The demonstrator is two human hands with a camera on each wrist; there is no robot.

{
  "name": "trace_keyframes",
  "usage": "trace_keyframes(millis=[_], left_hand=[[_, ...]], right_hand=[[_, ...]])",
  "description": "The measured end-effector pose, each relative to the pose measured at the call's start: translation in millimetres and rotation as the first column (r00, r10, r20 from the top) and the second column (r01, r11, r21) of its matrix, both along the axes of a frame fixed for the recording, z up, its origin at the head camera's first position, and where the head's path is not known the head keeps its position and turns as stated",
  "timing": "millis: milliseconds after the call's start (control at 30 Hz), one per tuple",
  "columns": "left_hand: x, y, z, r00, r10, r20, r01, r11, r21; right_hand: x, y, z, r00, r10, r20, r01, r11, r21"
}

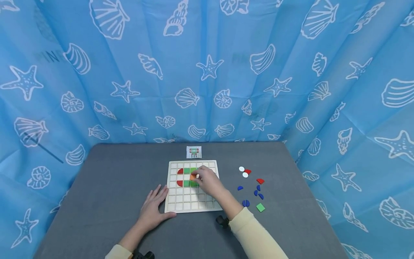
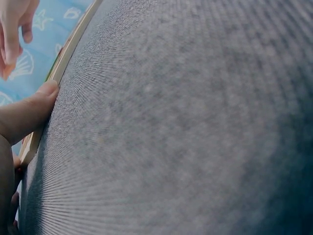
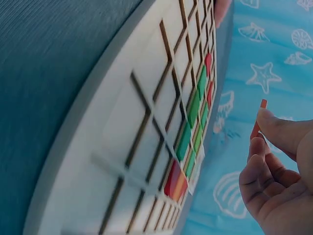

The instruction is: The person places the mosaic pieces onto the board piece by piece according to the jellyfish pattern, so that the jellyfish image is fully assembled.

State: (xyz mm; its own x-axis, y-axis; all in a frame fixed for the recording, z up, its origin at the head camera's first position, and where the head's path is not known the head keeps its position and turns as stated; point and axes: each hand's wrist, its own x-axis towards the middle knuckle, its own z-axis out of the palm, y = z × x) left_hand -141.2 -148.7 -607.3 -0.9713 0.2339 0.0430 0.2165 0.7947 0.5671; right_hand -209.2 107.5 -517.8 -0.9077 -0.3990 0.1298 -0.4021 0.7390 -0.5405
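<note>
A pale grid board [image 1: 181, 207] lies on the grey table. Red rounded pieces [image 1: 180, 183] and green square tiles [image 1: 186, 171] sit in two rows of its cells, with a gap row between. Above these, my right hand [image 1: 210, 183] pinches an orange tile [image 3: 256, 128] between thumb and fingers, held on edge and apart from the board in the right wrist view. A red piece [image 3: 171, 178] also shows at the near end of the rows there. My left hand [image 1: 153, 210] rests at the board's lower left corner, fingers spread, thumb [image 2: 46, 90] touching its edge.
Right of the board lie several blue half-round pieces [image 1: 240, 188], white discs [image 1: 241, 168], red pieces [image 1: 260, 181] and a green tile [image 1: 260, 207]. A small picture card [image 1: 194, 152] is behind the board. A blue shell-patterned curtain [image 1: 207, 108] surrounds the table.
</note>
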Motion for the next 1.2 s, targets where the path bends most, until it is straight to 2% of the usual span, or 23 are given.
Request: trace_keyframes(millis=[133,300,467,800,933,1033,1200], left_hand=[[-2.2,1,-2.7,0.999,0.001,-0.039,-0.001,1.0,-0.01],[-4.1,4,-6.4,0.998,-0.019,-0.063,0.019,1.0,0.004],[-2.1,2,-6.5,0.997,0.002,-0.081,-0.002,1.0,0.001],[-1.5,-2,-3.6,0.999,-0.014,-0.052,0.013,1.0,-0.018],[-1.6,-1,-5.5,0.999,-0.006,-0.04,0.005,1.0,-0.019],[-2.0,-1,-6.3,0.998,-0.009,-0.056,0.009,1.0,-0.014],[-1.4,-1,-3.9,0.999,-0.02,-0.05,0.019,1.0,-0.016]], right_hand=[[-7.0,-13,-5.4,0.999,0.017,0.027,-0.017,1.0,0.019],[-17.7,-26,-10.8,0.997,0.002,0.071,-0.006,0.998,0.064],[-27.8,-42,-21.4,0.996,0.04,0.085,-0.049,0.993,0.107],[-36.6,-56,-32.4,0.996,0.015,0.083,-0.027,0.988,0.151],[-37.9,-58,-33.8,0.994,-0.007,0.108,-0.005,0.993,0.114],[-39.3,-57,-35.0,0.994,-0.008,0.113,-0.002,0.996,0.084],[-37.6,-52,-31.3,0.997,-0.008,0.078,0.004,0.998,0.06]])
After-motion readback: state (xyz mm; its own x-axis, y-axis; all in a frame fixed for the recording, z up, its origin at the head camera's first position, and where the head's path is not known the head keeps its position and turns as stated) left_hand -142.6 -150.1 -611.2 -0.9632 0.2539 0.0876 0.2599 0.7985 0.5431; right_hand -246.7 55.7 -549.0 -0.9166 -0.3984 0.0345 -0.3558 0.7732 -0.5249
